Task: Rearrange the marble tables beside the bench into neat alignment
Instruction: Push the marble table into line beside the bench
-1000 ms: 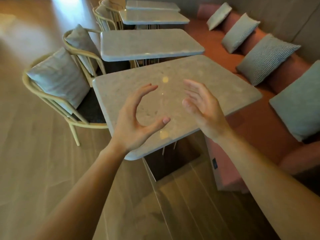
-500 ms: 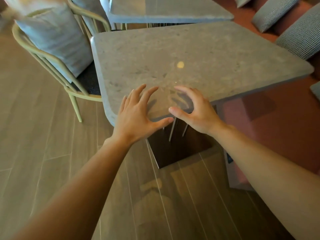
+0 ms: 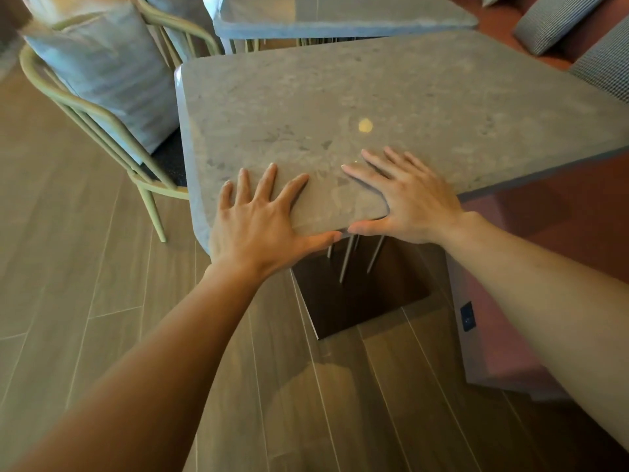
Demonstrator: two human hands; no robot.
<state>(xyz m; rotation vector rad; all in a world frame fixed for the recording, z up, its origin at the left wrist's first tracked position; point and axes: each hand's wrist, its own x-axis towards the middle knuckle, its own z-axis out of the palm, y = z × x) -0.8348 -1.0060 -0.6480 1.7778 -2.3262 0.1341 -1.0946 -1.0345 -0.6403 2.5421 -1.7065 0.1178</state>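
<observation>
The near grey marble table (image 3: 374, 90) sits askew, its near corner pointing at me. My left hand (image 3: 258, 226) lies on that corner with the fingers spread on top and the thumb under the front edge. My right hand (image 3: 408, 199) holds the same corner from the right, fingers flat on the top and thumb under the edge. A second marble table (image 3: 340, 11) stands just beyond, its edge at a different angle. The red bench (image 3: 561, 212) runs along the right.
A light wooden chair (image 3: 102, 120) with a grey cushion (image 3: 112, 73) stands close to the table's left side. Checked cushions (image 3: 558, 22) lie on the bench. The table's dark square base (image 3: 357, 294) rests on the wooden floor (image 3: 85, 301).
Both hands came down from above the table onto its near corner and took hold of the edge. The view has moved closer and tilted down.
</observation>
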